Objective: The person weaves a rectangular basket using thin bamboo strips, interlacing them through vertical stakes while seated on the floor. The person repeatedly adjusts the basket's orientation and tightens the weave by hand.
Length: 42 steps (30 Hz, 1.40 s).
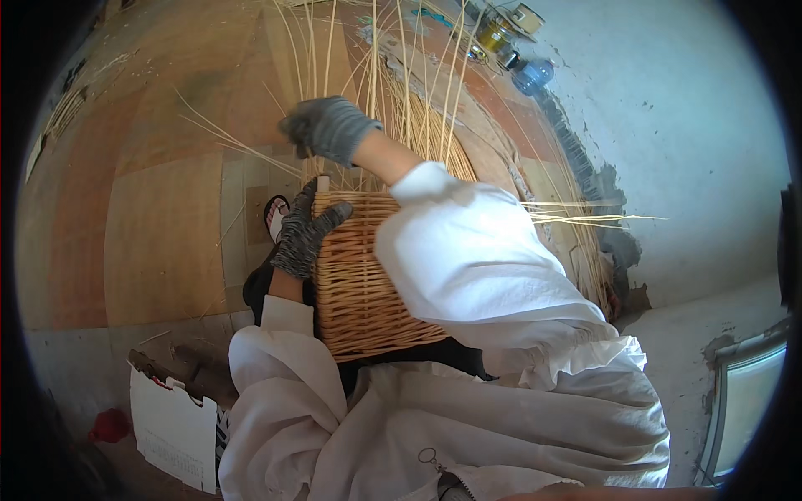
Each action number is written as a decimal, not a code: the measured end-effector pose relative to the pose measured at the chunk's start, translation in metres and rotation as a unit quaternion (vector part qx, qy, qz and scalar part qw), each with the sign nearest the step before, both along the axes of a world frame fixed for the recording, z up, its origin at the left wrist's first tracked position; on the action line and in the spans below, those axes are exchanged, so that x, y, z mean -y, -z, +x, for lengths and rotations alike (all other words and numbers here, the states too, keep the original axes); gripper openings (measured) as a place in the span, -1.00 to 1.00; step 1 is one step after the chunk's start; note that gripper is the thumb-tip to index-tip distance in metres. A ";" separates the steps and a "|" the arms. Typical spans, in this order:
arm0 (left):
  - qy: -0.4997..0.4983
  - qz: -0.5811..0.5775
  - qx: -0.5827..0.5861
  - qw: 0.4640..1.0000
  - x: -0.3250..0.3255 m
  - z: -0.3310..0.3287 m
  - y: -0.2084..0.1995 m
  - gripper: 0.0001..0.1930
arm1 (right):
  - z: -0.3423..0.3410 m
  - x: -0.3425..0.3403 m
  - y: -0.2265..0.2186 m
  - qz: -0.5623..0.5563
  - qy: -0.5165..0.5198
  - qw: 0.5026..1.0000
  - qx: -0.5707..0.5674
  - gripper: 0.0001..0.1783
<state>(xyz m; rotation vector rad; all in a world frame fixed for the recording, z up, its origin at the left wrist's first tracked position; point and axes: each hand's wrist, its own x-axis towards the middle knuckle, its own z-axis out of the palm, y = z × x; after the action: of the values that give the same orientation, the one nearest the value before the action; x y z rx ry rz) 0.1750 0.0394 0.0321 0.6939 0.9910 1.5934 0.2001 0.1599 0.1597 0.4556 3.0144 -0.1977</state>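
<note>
A half-woven wicker basket of light brown rods lies across my lap, with long pale rods standing out from its far edge. My left hand, in a dark grey knitted glove, grips the basket's left edge near the corner, thumb laid over the weave. Beside that thumb, the pale end of a thick corner stake sticks up. Above the far edge, among the rods, is my right hand in a grey striped glove. Its fingers curl but are smeared by motion, so whatever they hold is hidden. My right sleeve covers the basket's right part.
Loose rods poke out left; others reach right toward the wall. A bundle of rods lies beyond the basket. Far right stand a clear blue plastic bottle and a yellowish container. A white carton sits lower left.
</note>
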 end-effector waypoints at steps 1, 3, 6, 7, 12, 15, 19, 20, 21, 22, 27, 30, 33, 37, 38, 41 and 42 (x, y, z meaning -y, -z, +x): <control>0.027 0.009 -0.026 0.999 -0.012 0.004 0.013 -0.29 | -0.004 -0.006 0.000 0.052 -0.038 0.995 0.073 -0.79; -0.070 0.071 -0.057 0.993 -0.001 -0.010 0.035 -0.50 | 0.011 0.034 0.021 0.157 -0.149 0.966 -0.143 -0.84; -0.247 0.155 -0.267 0.918 0.013 0.000 0.002 -0.60 | 0.073 0.054 0.048 -0.390 0.100 0.868 -0.289 -0.88; -0.239 0.139 -0.367 0.888 0.014 -0.003 0.005 -0.61 | 0.081 0.057 0.055 -0.422 0.067 0.831 -0.355 -0.85; 0.097 -0.013 0.130 0.987 0.011 -0.050 0.001 -0.63 | 0.118 0.076 0.025 -0.513 0.151 0.694 -0.481 -0.71; 0.034 -0.002 -0.170 0.985 -0.008 -0.037 -0.014 -0.65 | 0.153 0.043 0.025 -0.587 0.269 0.618 -0.448 -0.74; -0.084 -0.159 -0.306 0.935 -0.003 -0.004 -0.037 -0.73 | 0.117 -0.036 0.050 -0.328 0.268 0.843 -0.331 -0.68; -0.096 -0.169 -0.310 0.931 -0.006 0.007 -0.038 -0.75 | 0.110 -0.042 0.054 -0.309 0.296 0.835 -0.345 -0.67; -0.108 -0.179 -0.316 0.926 -0.008 0.017 -0.040 -0.77 | 0.102 -0.045 0.052 -0.291 0.323 0.826 -0.360 -0.66; -0.128 -0.193 -0.323 0.918 -0.007 0.021 -0.042 -0.79 | 0.089 -0.044 0.047 -0.279 0.343 0.816 -0.372 -0.66; -0.182 -0.077 -0.130 0.972 0.011 0.002 0.001 -0.81 | 0.164 0.002 0.075 -0.553 0.271 0.526 -0.587 -0.59; -0.298 -0.125 -0.364 0.874 0.002 0.007 -0.006 -0.77 | 0.212 0.013 0.096 -0.640 0.276 0.485 -0.528 -0.59; -0.347 0.042 -0.612 0.709 -0.010 0.050 -0.045 -0.71 | 0.230 0.006 0.096 -0.628 0.309 0.465 -0.542 -0.60; -0.108 -0.038 -0.812 0.572 -0.017 0.074 -0.045 -0.39 | 0.207 -0.009 0.075 -0.567 0.340 0.597 -0.455 -0.62; -0.043 -0.094 -0.847 0.521 -0.032 0.095 -0.042 -0.32 | 0.209 -0.027 0.067 -0.327 0.326 0.792 -0.399 -0.62; 0.081 -0.270 -0.795 0.536 -0.052 0.124 -0.076 -0.22 | 0.154 -0.075 0.072 0.038 0.321 0.890 -0.321 -0.47; 0.105 -0.302 -0.785 0.531 -0.057 0.130 -0.084 -0.22 | 0.165 -0.075 0.072 0.008 0.337 0.879 -0.338 -0.45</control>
<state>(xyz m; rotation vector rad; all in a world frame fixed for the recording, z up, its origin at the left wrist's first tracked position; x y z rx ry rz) 0.3049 0.0966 0.1159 1.6438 2.3901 -0.1640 0.3648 0.2353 0.0879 1.7654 3.3210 -0.4557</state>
